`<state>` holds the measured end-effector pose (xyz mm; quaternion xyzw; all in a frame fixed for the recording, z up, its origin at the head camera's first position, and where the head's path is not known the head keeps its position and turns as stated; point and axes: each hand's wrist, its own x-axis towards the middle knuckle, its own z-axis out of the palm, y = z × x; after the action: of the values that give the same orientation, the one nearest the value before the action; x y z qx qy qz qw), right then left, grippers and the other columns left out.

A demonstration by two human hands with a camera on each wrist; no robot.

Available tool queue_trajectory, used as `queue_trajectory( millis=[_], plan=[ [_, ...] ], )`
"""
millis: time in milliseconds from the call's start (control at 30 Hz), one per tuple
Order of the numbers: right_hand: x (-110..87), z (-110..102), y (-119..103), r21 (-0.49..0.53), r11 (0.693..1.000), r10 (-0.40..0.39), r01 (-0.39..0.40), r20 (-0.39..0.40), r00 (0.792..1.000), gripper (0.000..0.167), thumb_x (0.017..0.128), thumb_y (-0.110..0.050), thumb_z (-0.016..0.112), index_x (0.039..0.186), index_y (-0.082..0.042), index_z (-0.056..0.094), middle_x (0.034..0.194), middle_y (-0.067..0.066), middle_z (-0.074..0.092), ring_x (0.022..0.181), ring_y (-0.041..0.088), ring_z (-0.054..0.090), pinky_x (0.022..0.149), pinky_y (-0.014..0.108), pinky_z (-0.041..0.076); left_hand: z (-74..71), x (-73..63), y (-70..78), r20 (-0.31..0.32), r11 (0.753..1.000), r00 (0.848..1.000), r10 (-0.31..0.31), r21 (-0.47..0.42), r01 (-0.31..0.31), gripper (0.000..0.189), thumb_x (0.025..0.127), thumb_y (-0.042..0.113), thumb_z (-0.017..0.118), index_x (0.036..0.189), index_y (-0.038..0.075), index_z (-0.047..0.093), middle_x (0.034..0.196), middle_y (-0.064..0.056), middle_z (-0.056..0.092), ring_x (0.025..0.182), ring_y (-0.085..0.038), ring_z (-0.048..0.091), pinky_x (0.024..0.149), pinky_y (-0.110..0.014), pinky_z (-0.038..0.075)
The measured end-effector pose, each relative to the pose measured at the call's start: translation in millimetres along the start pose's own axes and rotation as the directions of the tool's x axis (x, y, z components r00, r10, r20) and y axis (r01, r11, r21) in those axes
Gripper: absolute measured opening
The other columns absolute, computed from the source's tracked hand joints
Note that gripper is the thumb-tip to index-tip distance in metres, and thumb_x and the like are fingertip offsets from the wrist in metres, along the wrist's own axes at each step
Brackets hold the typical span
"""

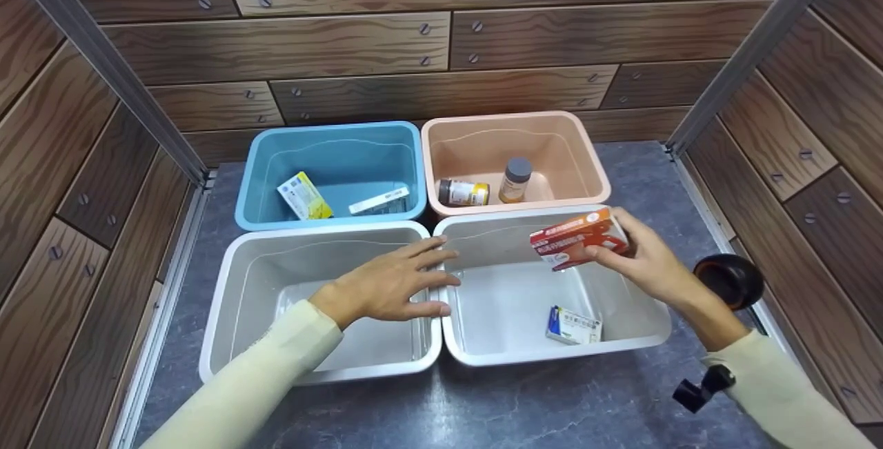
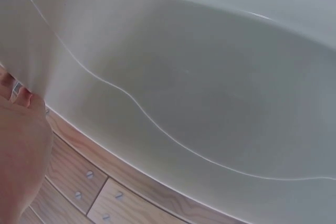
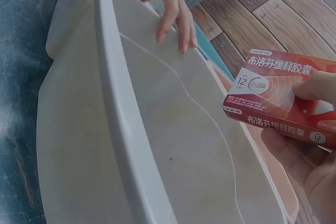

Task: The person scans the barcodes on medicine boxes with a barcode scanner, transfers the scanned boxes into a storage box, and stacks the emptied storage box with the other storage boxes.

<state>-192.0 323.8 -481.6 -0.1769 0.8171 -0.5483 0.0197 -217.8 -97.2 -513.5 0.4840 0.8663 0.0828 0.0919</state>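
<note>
My right hand (image 1: 645, 259) grips a red medicine box (image 1: 578, 236) by one end, above the right white bin (image 1: 552, 356). In the right wrist view the thumb lies on the printed face of the red medicine box (image 3: 283, 95), other fingers beneath it. A small white and blue medicine box (image 1: 574, 326) lies on the floor of that bin. My left hand (image 1: 397, 280), fingers spread and fairly straight, rests over the adjoining rims of the two white bins. The left white bin (image 1: 321, 374) stands below that hand; its interior is partly hidden by the arm.
Behind stands a blue bin (image 1: 331, 130) with a yellow and white box (image 1: 303, 197) and a white box (image 1: 379, 201). The peach bin (image 1: 510, 121) holds two bottles, one upright bottle (image 1: 515, 180) and one lying bottle (image 1: 464, 192). Wood-patterned walls (image 1: 359, 42) enclose the dark table (image 1: 524, 407).
</note>
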Motion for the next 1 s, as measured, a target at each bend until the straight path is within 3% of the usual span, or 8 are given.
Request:
queue_trajectory(
  millis=[300,500,767,900,1000],
  plan=[
    [-1.8,-5.5,4.0,0.031,0.998,0.056,-0.054,-0.073,0.996,0.040,0.095,0.007,0.078,0.128,0.007,0.055,0.113,-0.005,0.077,0.099,0.011,0.076,0.081,0.023,0.064,-0.1,0.3,-0.2,-0.010,1.000,1.000,0.009,0.009,-0.009,0.062,0.111,0.066,0.045,0.158,0.028,0.059,0.178,-0.005,0.036,0.171,-0.031,0.018,0.137,-0.048,0.027],
    [-5.0,-5.8,5.4,0.007,0.999,0.037,-0.037,-0.092,0.995,0.066,0.091,0.010,0.081,0.149,0.001,0.051,0.121,-0.005,0.073,0.098,0.012,0.076,0.075,0.026,0.065,0.7,0.1,-0.7,-0.008,1.000,1.000,0.008,0.003,-0.008,0.062,0.111,0.066,0.045,0.158,0.028,0.059,0.178,-0.005,0.036,0.171,-0.031,0.017,0.137,-0.048,0.026],
    [-10.3,-8.1,8.1,-0.127,0.990,0.052,-0.068,-0.123,0.991,0.032,0.099,-0.004,0.079,0.130,0.001,0.071,0.104,-0.013,0.076,0.088,0.007,0.073,0.071,0.022,0.062,1.7,0.6,-0.6,-0.009,1.000,1.000,0.007,0.008,-0.007,0.063,0.111,0.067,0.044,0.158,0.029,0.059,0.178,-0.005,0.036,0.171,-0.031,0.018,0.137,-0.048,0.026],
    [-12.8,-9.2,7.5,-0.091,0.993,0.065,-0.079,-0.149,0.987,0.033,0.098,-0.001,0.079,0.129,0.003,0.069,0.106,-0.011,0.077,0.090,0.007,0.072,0.071,0.021,0.061,1.2,0.9,-0.6,-0.011,1.000,1.000,0.009,0.011,-0.009,0.063,0.111,0.067,0.043,0.158,0.029,0.059,0.178,-0.005,0.036,0.171,-0.031,0.018,0.137,-0.048,0.025],
    [-13.9,-8.8,6.7,-0.039,0.998,0.042,-0.047,-0.131,0.991,0.044,0.097,0.004,0.078,0.138,0.004,0.062,0.112,-0.006,0.077,0.096,0.009,0.074,0.074,0.022,0.063,1.5,0.1,-0.7,-0.010,1.000,1.000,0.006,0.009,-0.006,0.063,0.111,0.068,0.043,0.158,0.029,0.059,0.178,-0.004,0.036,0.171,-0.031,0.017,0.138,-0.048,0.025]
  ],
)
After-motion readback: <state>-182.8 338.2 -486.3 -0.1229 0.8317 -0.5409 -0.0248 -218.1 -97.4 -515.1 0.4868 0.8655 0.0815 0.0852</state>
